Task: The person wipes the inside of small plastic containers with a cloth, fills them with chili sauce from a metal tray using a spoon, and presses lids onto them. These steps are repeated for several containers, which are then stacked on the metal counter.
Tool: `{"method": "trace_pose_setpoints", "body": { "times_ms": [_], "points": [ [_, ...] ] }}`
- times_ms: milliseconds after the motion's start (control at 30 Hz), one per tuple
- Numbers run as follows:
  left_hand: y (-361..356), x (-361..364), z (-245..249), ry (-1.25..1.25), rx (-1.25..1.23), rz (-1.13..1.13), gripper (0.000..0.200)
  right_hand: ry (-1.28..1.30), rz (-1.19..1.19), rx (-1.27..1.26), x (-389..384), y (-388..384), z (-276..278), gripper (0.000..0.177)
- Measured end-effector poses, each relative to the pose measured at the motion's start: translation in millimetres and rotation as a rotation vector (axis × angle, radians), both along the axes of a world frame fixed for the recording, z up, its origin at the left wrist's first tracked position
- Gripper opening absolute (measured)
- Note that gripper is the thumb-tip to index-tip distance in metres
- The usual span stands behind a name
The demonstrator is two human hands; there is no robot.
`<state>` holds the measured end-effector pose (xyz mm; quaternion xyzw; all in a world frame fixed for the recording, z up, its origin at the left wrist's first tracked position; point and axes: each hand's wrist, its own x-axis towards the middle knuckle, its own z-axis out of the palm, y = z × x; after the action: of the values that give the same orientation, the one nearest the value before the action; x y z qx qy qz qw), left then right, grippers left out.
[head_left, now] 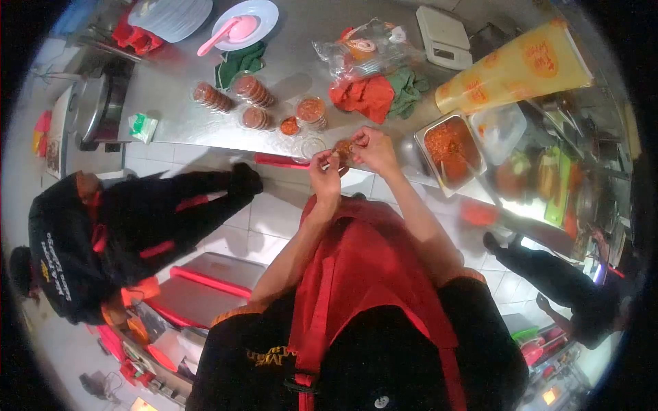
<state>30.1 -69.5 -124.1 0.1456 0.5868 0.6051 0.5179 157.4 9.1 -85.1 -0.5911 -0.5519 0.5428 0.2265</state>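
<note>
Near the front edge of the steel counter, my left hand and my right hand pinch a small clear sauce cup with reddish contents between them. Fingers of both hands are closed at its rim; whether a lid is on it I cannot make out. Just left of the cup lie clear round plastic lids or empty cups. Beyond them stand a single cup of red sauce and a stack of filled cups. Further left are more stacks of filled cups.
A metal pan of red sauce with a utensil is at right, beside a yellow printed plastic roll. Red cloth, a scale and a plate with pink ladle lie behind. People stand at left and right.
</note>
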Motion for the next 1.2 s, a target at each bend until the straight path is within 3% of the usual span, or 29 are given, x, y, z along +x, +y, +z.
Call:
{"method": "trace_pose_setpoints", "body": {
  "times_ms": [100,200,400,500,567,667,700,767,800,900,967,1100,1200],
  "points": [
    [4.6,-0.7,6.8,-0.089,-0.069,0.016,0.017,-0.062,0.044,0.013,2.8,9.2,2.3,0.017],
    [13.2,-2.4,14.5,-0.138,-0.19,0.034,0.02,-0.131,0.111,-0.135,2.9,21.5,15.8,0.018],
    [20.9,5.4,16.2,-0.125,-0.312,0.094,0.038,-0.06,0.139,-0.249,5.7,37.3,-27.0,0.019],
    [12.2,3.4,32.5,-0.17,-0.346,0.126,0.045,-0.089,0.153,-0.217,8.5,45.6,-24.7,0.019],
    [-4.6,-9.2,29.4,-0.255,-0.326,0.134,0.061,-0.288,0.164,0.049,9.7,44.2,-19.4,0.021],
    [-5.0,-23.4,34.6,-0.06,-0.268,0.326,0.051,-0.187,0.073,0.101,9.5,37.4,-4.8,0.026],
    [-4.3,-30.6,38.0,-0.054,-0.208,0.281,0.054,-0.186,0.08,0.1,7.8,32.3,3.5,0.026],
    [-6.2,-42.1,13.0,-0.019,-0.059,0.24,0.051,-0.509,-0.043,0.66,2.3,15.6,24.9,0.026],
    [-10.0,-47.4,-1.8,0.016,0.086,0.188,0.049,-0.506,-0.032,0.661,-2.5,5.6,34.4,0.026],
    [-17.3,-62.3,31.4,0.038,0.035,0.151,0.054,-0.436,0.038,0.648,-24.2,-25.9,45.3,0.025],
    [-25.5,-72.6,42.3,0.102,0.042,0.087,0.048,-0.269,0.251,0.557,-44.2,-42.8,33.0,0.026],
    [-38.0,-106.4,43.4,0.11,0.007,-0.136,0.027,-0.115,0.105,0.458,-89.9,-45.7,4.3,0.029],
    [-46.6,-123.8,52.1,0.252,0.081,-0.293,0.029,-0.111,-0.071,0.223,-116.3,-38.0,-5.4,0.031]
  ]
}}
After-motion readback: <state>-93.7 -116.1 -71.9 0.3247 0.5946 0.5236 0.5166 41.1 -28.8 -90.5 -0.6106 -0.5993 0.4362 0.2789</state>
